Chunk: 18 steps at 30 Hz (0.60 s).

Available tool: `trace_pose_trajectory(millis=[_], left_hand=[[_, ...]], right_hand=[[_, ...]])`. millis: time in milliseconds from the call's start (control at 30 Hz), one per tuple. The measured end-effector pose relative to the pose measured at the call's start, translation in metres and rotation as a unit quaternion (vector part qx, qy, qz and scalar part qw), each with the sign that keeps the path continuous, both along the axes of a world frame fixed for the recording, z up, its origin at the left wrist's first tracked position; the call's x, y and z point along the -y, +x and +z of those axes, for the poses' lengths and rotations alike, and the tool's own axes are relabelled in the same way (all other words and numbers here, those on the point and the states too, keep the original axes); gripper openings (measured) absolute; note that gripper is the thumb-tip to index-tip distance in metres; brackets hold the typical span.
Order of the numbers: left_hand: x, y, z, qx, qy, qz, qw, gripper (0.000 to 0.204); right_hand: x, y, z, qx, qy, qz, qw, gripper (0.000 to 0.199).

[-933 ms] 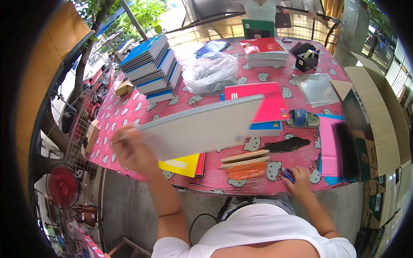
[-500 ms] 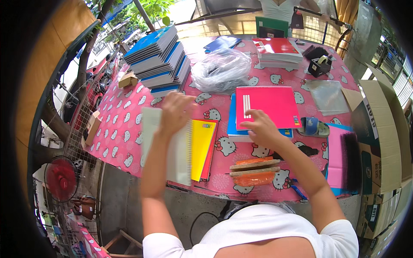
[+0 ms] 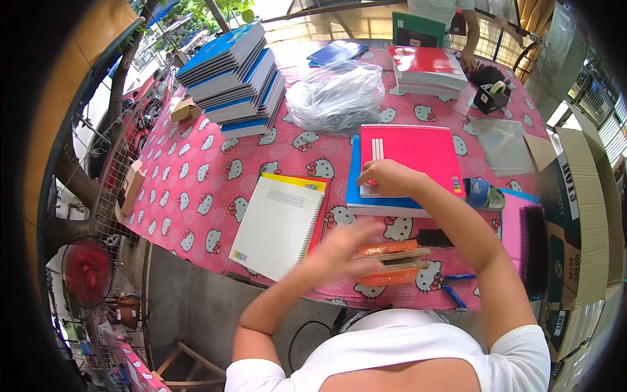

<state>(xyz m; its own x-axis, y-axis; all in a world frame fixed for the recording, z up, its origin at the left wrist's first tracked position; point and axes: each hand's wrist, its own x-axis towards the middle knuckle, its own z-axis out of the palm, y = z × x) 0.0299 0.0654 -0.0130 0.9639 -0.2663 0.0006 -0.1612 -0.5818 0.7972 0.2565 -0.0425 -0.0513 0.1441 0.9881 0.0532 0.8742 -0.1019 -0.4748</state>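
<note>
My right hand (image 3: 390,178) reaches over a pink spiral notebook (image 3: 418,147), its curled fingers closed at the notebook's left edge. Underneath is a stack of blue-covered notebooks (image 3: 354,198). Blurred by motion, my left hand (image 3: 343,251) hangs with fingers apart and nothing seen in them, beside the orange-wrapped blocks (image 3: 392,277). To its left lies a white-covered spiral notebook (image 3: 277,225), slanted on top of a yellow notebook (image 3: 307,183) and a red one.
Blue spiral notebooks (image 3: 228,85) stand in a tall pile at the far left, near a clear plastic bag (image 3: 336,98). Red notebooks (image 3: 428,72) and a tape dispenser (image 3: 491,97) are at far right. Blue-handled pliers (image 3: 450,291) lie near the front edge. Cardboard boxes (image 3: 588,209) flank the right.
The white notebook has come down slanted onto the yellow and red ones. My left hand has let go of it and moved right and nearer. My right hand's fingers have closed at the pink notebook.
</note>
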Motion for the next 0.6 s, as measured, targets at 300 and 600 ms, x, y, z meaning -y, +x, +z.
trace_pose_trajectory(millis=[300,600], left_hand=[[0.041,0.01,-0.038,0.1,0.324,-0.043,0.94,0.08],[-0.019,0.061,-0.037,-0.154,-0.514,0.27,0.799,0.05]], right_hand=[[0.001,-0.022,-0.004,0.074,0.01,-0.061,0.995,0.032],[0.016,-0.006,0.023,-0.143,0.11,-0.222,0.958,0.049]])
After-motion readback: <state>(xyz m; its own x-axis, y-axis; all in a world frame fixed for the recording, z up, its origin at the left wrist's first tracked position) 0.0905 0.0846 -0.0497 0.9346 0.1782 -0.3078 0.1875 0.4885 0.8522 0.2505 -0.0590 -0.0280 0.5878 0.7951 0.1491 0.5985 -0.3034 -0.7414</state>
